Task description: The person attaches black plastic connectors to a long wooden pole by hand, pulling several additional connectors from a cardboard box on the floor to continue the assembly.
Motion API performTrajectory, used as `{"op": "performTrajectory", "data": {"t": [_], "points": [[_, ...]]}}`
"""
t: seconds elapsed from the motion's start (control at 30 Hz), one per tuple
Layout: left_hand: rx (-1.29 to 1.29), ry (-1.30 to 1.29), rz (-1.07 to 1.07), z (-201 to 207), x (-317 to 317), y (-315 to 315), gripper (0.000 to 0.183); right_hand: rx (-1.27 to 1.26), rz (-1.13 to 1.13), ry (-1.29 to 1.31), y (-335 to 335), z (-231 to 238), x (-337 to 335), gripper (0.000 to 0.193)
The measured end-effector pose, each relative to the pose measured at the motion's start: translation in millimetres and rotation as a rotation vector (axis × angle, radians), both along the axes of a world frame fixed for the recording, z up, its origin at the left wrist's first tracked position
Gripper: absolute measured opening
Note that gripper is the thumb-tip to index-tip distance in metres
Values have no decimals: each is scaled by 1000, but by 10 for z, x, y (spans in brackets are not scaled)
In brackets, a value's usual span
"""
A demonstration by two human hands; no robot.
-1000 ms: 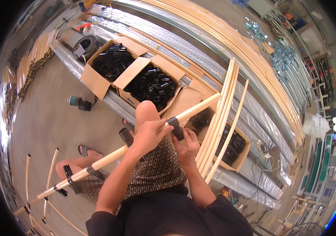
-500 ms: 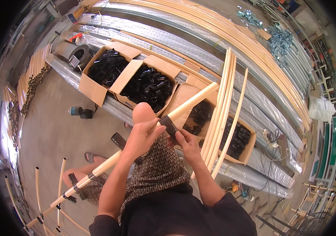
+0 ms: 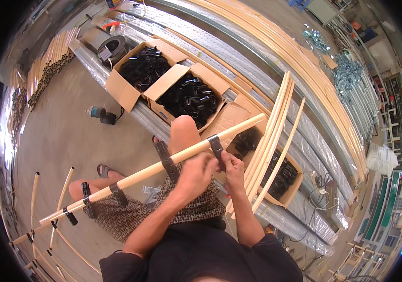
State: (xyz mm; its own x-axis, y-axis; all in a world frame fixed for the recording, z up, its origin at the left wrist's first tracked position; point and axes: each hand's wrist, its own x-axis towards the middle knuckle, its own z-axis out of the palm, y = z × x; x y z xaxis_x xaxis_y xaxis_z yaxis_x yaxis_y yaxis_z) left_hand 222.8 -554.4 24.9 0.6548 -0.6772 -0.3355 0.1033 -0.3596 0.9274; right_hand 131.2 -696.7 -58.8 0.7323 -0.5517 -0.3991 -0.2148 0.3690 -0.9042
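Note:
A long cream-coloured pipe lies slanted across my lap, rising to the right. Several black pipe-joint clamps hang on it: one near my knee, others toward its lower left end, such as this clamp. My right hand pinches the lower part of the rightmost black clamp, which goes round the pipe. Beside it my left hand is just below the pipe, its fingers blurred and close to the same clamp. Whether the left fingers hold a small part cannot be seen.
Open cardboard boxes full of black joints stand ahead on wrapped metal lengths. Loose cream pipes lean at the right. A pipe frame stands at lower left. A cordless tool is on the floor.
The pipe now lies flatter and its clamps have turned into fuller view. My left hand has left the rightmost clamp and dropped below the pipe. My right hand still grips that clamp.

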Motion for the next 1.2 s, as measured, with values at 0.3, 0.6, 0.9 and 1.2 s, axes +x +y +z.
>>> {"op": "performTrajectory", "data": {"t": [0.3, 0.6, 0.9, 1.2], "points": [[-519, 734, 396, -903, -464, -475, 36, -282, -7, 117, -66, -40, -7, 30], [-747, 913, 417, -1132, -436, -459, 37, -677, 437, 318, -290, 336, 104, 33], [-685, 790, 486, -1188, -572, -513, 37, -1160, 761, 85, -447, 571, 383, 17], [-865, 833, 504, -1504, -573, -751, 49, -1657, 1005, 322, -423, 494, 632, 16]]}}
